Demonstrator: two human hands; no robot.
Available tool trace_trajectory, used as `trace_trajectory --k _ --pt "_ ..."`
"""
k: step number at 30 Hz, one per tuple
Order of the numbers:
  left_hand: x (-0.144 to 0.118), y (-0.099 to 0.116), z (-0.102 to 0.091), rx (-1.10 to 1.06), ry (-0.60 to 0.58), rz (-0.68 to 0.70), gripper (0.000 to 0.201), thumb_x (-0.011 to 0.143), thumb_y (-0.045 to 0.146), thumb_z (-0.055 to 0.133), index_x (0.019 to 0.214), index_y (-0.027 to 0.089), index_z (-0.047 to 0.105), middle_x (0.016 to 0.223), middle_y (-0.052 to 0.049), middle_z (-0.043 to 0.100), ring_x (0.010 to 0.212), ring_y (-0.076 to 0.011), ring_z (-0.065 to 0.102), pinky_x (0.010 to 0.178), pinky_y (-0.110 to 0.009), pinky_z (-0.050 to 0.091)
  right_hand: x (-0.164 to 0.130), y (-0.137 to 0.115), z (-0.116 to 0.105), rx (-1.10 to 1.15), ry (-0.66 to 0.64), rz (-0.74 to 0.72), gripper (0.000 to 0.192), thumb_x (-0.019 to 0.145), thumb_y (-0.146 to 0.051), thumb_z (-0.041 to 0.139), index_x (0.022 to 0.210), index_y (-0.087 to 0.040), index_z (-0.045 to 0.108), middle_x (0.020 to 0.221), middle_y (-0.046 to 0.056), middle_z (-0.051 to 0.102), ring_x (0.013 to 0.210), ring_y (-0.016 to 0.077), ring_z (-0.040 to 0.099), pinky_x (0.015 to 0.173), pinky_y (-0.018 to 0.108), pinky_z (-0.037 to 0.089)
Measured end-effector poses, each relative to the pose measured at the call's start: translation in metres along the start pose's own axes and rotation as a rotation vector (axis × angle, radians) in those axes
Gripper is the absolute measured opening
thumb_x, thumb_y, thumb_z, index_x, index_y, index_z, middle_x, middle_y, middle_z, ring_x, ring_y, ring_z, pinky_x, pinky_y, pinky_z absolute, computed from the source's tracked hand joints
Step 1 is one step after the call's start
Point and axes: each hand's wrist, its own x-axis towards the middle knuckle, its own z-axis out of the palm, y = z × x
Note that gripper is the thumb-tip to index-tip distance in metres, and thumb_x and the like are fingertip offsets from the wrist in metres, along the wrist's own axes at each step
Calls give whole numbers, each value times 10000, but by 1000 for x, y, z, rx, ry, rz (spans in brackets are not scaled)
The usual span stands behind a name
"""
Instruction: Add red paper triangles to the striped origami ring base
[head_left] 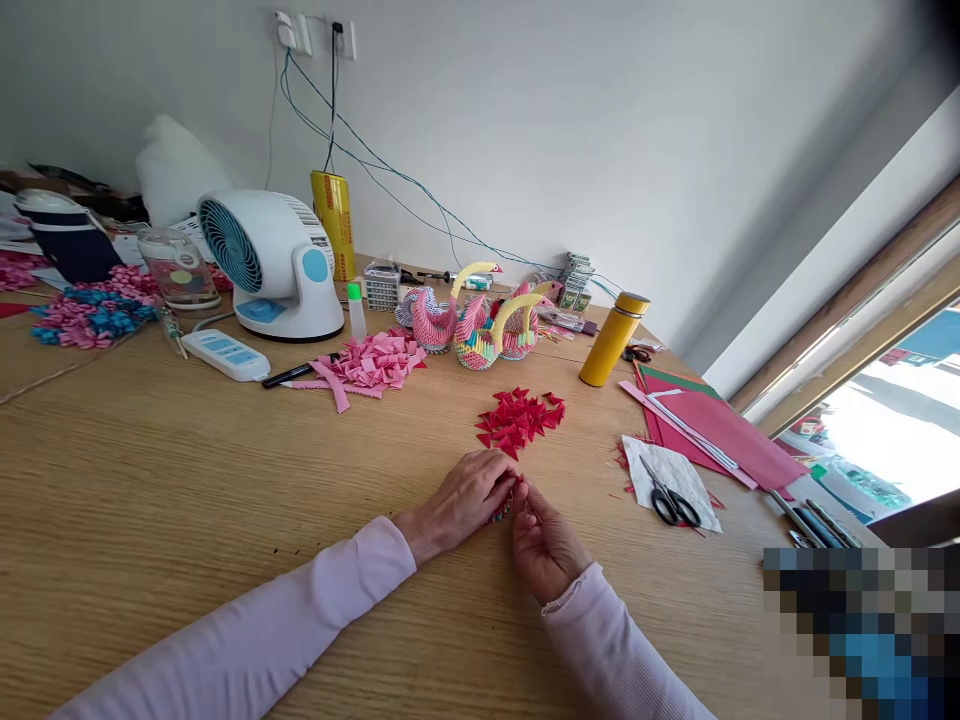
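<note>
Resting low on the tabletop [187, 480] in the head view, the left hand [469, 495] and right hand [544, 545] meet, both grips closed on a small multicoloured paper piece [507, 503] pinched between their fingertips, probably to steady it. The pile of red folded triangles [519, 420] lies just beyond, within easy reach, with scissors [670, 500] off to the right.

Both forearms are lying on the surface [187, 480], converging; the left hand [465, 497] and right hand [546, 545] are meeting fingertip to fingertip, fingers curled in a pinch.
</note>
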Motion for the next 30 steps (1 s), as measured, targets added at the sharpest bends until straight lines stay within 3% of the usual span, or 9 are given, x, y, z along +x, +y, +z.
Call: trace_trajectory --k 5,12,16,21,25,30 --pt "0 -4 0 -87 -9 -26 98 938 228 461 987 191 537 977 -41 608 938 -177 573 844 -299 466 -2 -11 3 -104 -61 -80 150 670 -70 760 705 -165 649 675 -35 705 505 33 640 304 41 387" --pt "-2 -6 -5 -278 81 28 172 966 235 377 1122 196 437 1165 -88 509 1152 -186 480 1013 -343 391 -8 -20 5 -414 -205 -160 304 507 -226 873 748 -154 703 671 4 700 568 97 644 297 94 325" --pt "-13 -6 -19 -322 -21 -37 193 974 274 347 1144 201 405 1224 -97 470 1190 -190 454 1040 -363 368 -3 -18 0 -595 -278 -267 366 508 -342 869 778 -149 715 661 15 681 573 96 592 318 109 321" --pt "-28 -9 -32 -352 -167 -130 560 781 342 683 1214 202 357 1255 -119 446 1163 -242 484 987 -399 419 0 -18 -3 -696 -301 -331 389 521 -411 850 785 -161 713 701 19 670 517 71 514 321 127 295" --pt "-28 -13 -29 -384 -143 -178 572 765 340 704 1225 233 382 1227 -90 502 1131 -243 516 959 -411 432 -4 -20 0 -792 -383 -407 343 598 -411 816 818 -172 704 581 -24 604 410 25 385 322 135 219" --pt "-26 -13 -24 -362 -91 -197 562 744 351 724 1190 218 409 1173 -74 536 1073 -230 546 917 -373 442 -7 -18 6 -976 -554 -458 301 694 -411 754 858 -168 687 513 -34 572 410 41 441 383 154 318"
